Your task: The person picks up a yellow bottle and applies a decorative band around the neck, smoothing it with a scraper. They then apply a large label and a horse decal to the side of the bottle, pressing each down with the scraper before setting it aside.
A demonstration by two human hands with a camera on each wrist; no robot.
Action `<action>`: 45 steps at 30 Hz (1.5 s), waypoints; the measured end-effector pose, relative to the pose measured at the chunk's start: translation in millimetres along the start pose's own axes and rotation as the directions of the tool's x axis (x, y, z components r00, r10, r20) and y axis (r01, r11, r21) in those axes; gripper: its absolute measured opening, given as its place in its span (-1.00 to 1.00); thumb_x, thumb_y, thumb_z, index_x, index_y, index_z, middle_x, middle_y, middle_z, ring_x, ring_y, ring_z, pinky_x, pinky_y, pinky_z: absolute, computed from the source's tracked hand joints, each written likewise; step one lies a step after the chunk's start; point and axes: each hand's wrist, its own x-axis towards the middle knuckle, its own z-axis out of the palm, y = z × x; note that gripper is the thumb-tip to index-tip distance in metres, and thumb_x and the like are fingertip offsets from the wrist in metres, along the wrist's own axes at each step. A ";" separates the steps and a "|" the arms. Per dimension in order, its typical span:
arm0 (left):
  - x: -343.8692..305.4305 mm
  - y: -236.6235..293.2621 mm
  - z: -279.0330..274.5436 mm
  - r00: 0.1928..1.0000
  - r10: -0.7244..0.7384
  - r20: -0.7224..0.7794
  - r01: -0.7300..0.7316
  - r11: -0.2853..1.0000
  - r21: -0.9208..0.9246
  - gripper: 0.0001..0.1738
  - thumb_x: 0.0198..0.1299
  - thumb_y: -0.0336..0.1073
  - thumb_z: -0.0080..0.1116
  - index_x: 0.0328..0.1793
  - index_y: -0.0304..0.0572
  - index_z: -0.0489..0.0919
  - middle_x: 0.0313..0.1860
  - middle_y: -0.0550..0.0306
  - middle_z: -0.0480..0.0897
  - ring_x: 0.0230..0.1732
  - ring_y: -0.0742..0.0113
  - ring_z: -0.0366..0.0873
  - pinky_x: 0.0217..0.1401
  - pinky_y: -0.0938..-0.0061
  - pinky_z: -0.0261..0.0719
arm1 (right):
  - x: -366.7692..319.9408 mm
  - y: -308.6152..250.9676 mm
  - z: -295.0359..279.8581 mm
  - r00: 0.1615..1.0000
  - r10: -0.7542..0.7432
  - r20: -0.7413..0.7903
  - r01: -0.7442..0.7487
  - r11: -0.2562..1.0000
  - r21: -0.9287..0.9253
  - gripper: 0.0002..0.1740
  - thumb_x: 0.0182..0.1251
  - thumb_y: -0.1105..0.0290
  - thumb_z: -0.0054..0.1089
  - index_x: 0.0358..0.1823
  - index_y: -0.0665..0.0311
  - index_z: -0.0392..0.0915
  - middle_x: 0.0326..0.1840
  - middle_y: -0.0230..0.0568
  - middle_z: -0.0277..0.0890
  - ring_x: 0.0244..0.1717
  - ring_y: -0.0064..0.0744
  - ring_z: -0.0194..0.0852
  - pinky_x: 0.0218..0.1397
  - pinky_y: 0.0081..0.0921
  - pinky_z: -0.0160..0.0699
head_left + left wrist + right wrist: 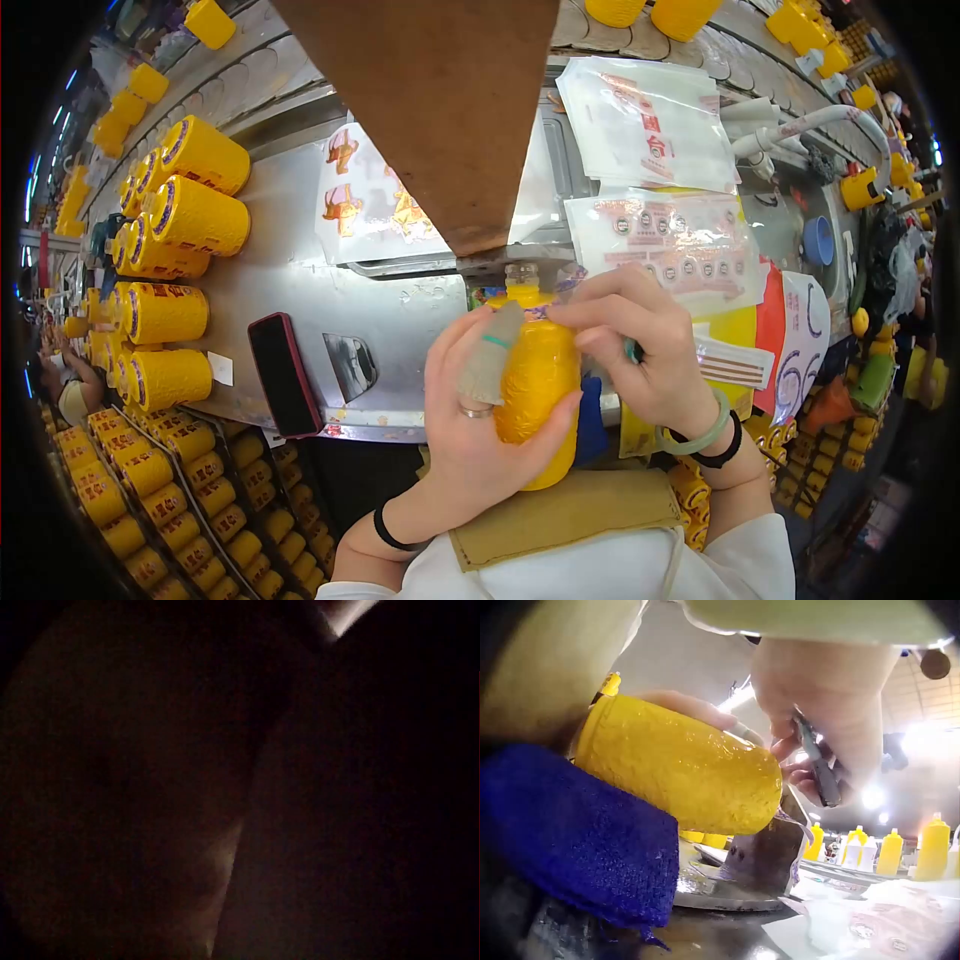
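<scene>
My left hand point(470, 420) grips a yellow textured bottle point(540, 390) with a clear glass-like top, upright before the chest. A grey cloth-like piece point(490, 355) with a green stripe lies along that hand's fingers. Around the bottle's shoulder runs a patterned purple ribbon point(537, 313), its loose end point(799, 826) hanging off in the right wrist view. Fingertips of my right hand point(640, 340) pinch at this ribbon. Tucked in the right palm is a slim dark metal tool point(817, 761), its kind unclear. The left wrist view is almost black.
Yellow bottles point(205, 215) line the table's left, beside a phone point(285, 375). A brown board point(420, 100) juts toward the bottle. Printed sheets point(650, 130) and plastic sheets point(665, 245) lie right of it. A blue cloth point(577, 832) sits below the right hand; crates of yellow containers point(190, 500) stand lower left.
</scene>
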 end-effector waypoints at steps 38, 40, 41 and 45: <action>-3.8 -15.8 -6.3 0.999 0.014 0.041 -0.014 1.000 -0.017 -0.11 -0.03 -0.33 0.65 0.46 -0.38 0.46 0.35 -0.16 0.52 0.34 0.00 0.56 0.44 0.18 0.53 | -1.7 1.2 8.6 0.998 0.038 -0.056 -0.036 0.999 0.037 -0.77 0.36 0.41 0.43 0.02 0.15 0.86 -0.17 -0.19 0.56 -0.18 -0.24 0.56 -0.12 -0.38 0.59; -9.9 -21.5 -3.0 0.993 -0.113 0.016 0.114 0.977 -0.178 -0.16 -0.02 -0.30 0.66 0.42 -0.37 0.53 0.38 -0.19 0.56 0.39 -0.13 0.55 0.46 0.07 0.52 | -5.3 5.8 8.2 0.998 0.030 -0.061 -0.028 0.999 0.027 -0.77 0.36 0.40 0.42 0.01 0.15 0.86 -0.18 -0.20 0.56 -0.19 -0.25 0.56 -0.14 -0.39 0.58; -11.7 -27.0 -1.3 0.993 -0.113 0.018 0.115 0.977 -0.177 -0.16 -0.02 -0.30 0.66 0.42 -0.37 0.53 0.38 -0.19 0.56 0.39 -0.13 0.55 0.46 0.07 0.52 | -7.1 8.2 6.4 0.998 0.018 -0.065 -0.017 1.000 0.015 -0.78 0.37 0.39 0.42 0.00 0.16 0.86 -0.20 -0.21 0.55 -0.20 -0.26 0.55 -0.15 -0.40 0.57; -18.0 -50.1 -3.9 0.973 -0.197 0.124 0.232 0.765 -0.600 -0.05 0.03 -0.33 0.62 0.55 -0.40 0.38 0.47 -0.23 0.49 0.51 -0.02 0.48 0.56 0.13 0.45 | -9.3 15.3 -7.3 0.997 0.075 -0.027 -0.076 0.995 -0.061 -0.78 0.38 0.38 0.41 0.00 0.15 0.86 -0.23 -0.22 0.52 -0.20 -0.27 0.54 -0.17 -0.42 0.55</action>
